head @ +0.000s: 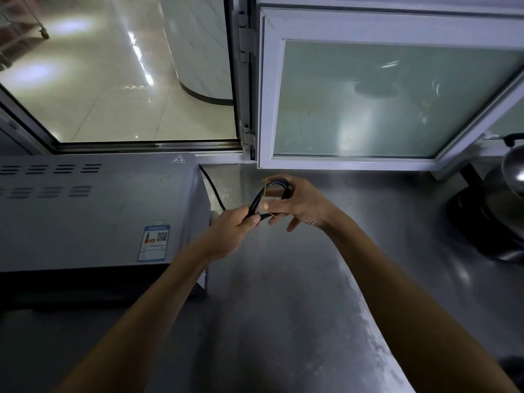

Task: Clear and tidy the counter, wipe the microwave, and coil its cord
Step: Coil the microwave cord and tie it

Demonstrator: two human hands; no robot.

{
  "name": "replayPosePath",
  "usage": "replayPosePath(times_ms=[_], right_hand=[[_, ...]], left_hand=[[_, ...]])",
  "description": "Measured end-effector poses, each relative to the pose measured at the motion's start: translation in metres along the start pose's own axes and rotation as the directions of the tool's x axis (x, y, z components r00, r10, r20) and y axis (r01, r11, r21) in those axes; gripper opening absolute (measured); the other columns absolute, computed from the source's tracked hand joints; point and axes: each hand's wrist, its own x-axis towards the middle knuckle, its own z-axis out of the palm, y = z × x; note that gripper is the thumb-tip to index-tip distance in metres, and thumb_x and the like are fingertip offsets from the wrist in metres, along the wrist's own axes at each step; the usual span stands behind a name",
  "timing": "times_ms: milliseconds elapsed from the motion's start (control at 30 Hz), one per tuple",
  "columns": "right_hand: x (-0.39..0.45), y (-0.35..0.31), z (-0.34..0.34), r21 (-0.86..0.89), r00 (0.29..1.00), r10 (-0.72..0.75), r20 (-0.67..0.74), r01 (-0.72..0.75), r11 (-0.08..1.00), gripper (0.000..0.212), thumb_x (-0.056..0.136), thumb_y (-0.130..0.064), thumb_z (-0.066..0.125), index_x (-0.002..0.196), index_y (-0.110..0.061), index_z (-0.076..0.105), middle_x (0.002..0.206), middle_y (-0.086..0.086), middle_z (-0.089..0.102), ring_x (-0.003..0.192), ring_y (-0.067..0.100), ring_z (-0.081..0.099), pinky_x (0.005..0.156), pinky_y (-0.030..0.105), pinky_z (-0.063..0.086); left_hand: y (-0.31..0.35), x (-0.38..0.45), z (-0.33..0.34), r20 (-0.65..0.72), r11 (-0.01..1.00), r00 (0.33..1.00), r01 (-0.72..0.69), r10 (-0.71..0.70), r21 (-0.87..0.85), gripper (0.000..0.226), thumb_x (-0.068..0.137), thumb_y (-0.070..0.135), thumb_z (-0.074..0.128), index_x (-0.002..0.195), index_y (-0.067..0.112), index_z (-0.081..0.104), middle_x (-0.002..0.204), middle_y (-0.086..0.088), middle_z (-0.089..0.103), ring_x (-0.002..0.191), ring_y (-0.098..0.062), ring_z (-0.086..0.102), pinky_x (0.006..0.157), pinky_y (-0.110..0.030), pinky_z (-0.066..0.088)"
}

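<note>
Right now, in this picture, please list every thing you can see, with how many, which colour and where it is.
microwave: one, grey with a dark front, on the left of the counter
sticker: one, blue and white, on the microwave top near its front right corner
cord: one, black, gathered in loops between both hands, its free end running back behind the microwave
rubber band: one, yellow, stretched across the cord loops
counter: one, steel grey, under everything
window: one, white frame with frosted glass, swung open above the counter
pot: one, shiny metal on a dark base, far right edge
left hand: grips the lower part of the cord bundle
right hand: holds the top of the loops, the band at its thumb
</note>
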Motion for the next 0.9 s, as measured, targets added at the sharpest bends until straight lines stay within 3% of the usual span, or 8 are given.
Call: replayPosePath(times_ms=[100,267,400,533,600,700,800,900], right_hand=[[0.001,-0.003,-0.001,0.003,1.0,0.004,0.025,-0.004,1.0,0.06,0.078,-0.032,0.082,0.13,-0.023,0.055,0.124,-0.002,0.066,0.081,0.029,0.075,0.062,0.046,0.058],[0.001,-0.008,-0.004,-0.043,0.998,0.037,0.046,-0.035,0.998,0.064,0.069,-0.04,0.086,0.124,-0.026,0.057,0.121,-0.004,0.066,0.071,0.035,0.073,0.063,0.051,0.06],[0.003,-0.008,-0.004,-0.063,0.999,0.021,0.044,-0.019,0.998,0.054,0.074,-0.037,0.086,0.119,-0.023,0.06,0.117,0.002,0.069,0.068,0.033,0.072,0.06,0.045,0.061],[0.004,-0.008,0.0,0.01,1.0,-0.007,0.024,0.007,1.0,0.042,0.081,-0.031,0.081,0.115,-0.016,0.063,0.099,0.01,0.075,0.071,0.032,0.071,0.063,0.044,0.06],[0.005,-0.005,0.004,0.07,1.0,-0.015,-0.003,0.015,0.997,0.038,0.083,-0.03,0.08,0.114,-0.014,0.065,0.097,0.01,0.075,0.07,0.03,0.07,0.061,0.04,0.06],[0.007,0.002,0.01,0.166,0.996,-0.028,-0.08,0.041,0.985,0.032,0.087,-0.026,0.076,0.113,-0.009,0.069,0.099,0.011,0.074,0.067,0.025,0.068,0.058,0.037,0.058],[0.006,0.008,0.017,0.212,0.991,-0.066,-0.12,0.091,0.973,0.028,0.091,-0.025,0.072,0.107,-0.003,0.071,0.101,0.015,0.073,0.065,0.022,0.064,0.055,0.035,0.057],[0.005,0.012,0.024,0.305,0.978,-0.084,-0.193,0.141,0.942,0.023,0.093,-0.024,0.069,0.094,-0.001,0.069,0.086,0.011,0.07,0.068,0.022,0.062,0.053,0.035,0.056]], left_hand=[[0.001,0.0,-0.001,-0.009,1.0,1.0,-0.028,0.028,-0.013,0.026,0.104,0.024,0.046,0.078,0.028,0.049,0.067,0.001,0.047,0.06,-0.011,0.041,0.063,-0.034,0.035],[0.001,0.0,0.0,-0.032,0.999,0.999,-0.03,0.031,0.021,0.019,0.096,0.037,0.042,0.079,0.03,0.048,0.067,0.007,0.048,0.058,-0.008,0.041,0.061,-0.032,0.035],[0.0,0.0,-0.001,-0.05,0.998,0.997,-0.051,0.052,0.027,0.019,0.099,0.032,0.044,0.083,0.025,0.051,0.066,0.009,0.047,0.057,-0.005,0.041,0.059,-0.028,0.034],[0.006,-0.002,0.0,-0.095,0.996,0.991,-0.091,0.09,-0.008,0.021,0.104,0.02,0.046,0.088,0.01,0.055,0.065,0.011,0.044,0.056,-0.002,0.042,0.056,-0.018,0.03],[0.008,-0.002,0.0,-0.129,0.995,0.988,-0.09,0.084,-0.042,0.019,0.105,0.019,0.046,0.091,0.013,0.058,0.065,0.012,0.045,0.057,0.0,0.044,0.056,-0.015,0.031],[0.006,-0.003,0.0,-0.181,0.987,0.982,-0.082,0.056,-0.139,0.022,0.103,0.023,0.046,0.083,0.027,0.054,0.065,0.011,0.047,0.057,-0.002,0.043,0.057,-0.019,0.034],[0.0,-0.004,0.002,-0.188,0.98,0.981,-0.075,0.04,-0.183,0.022,0.102,0.026,0.045,0.084,0.018,0.055,0.067,0.005,0.049,0.06,-0.007,0.044,0.059,-0.023,0.036],[-0.001,-0.002,0.001,-0.237,0.959,0.972,-0.08,0.013,-0.273,0.025,0.102,0.024,0.044,0.086,0.012,0.057,0.069,-0.001,0.05,0.063,-0.011,0.046,0.061,-0.022,0.038]])
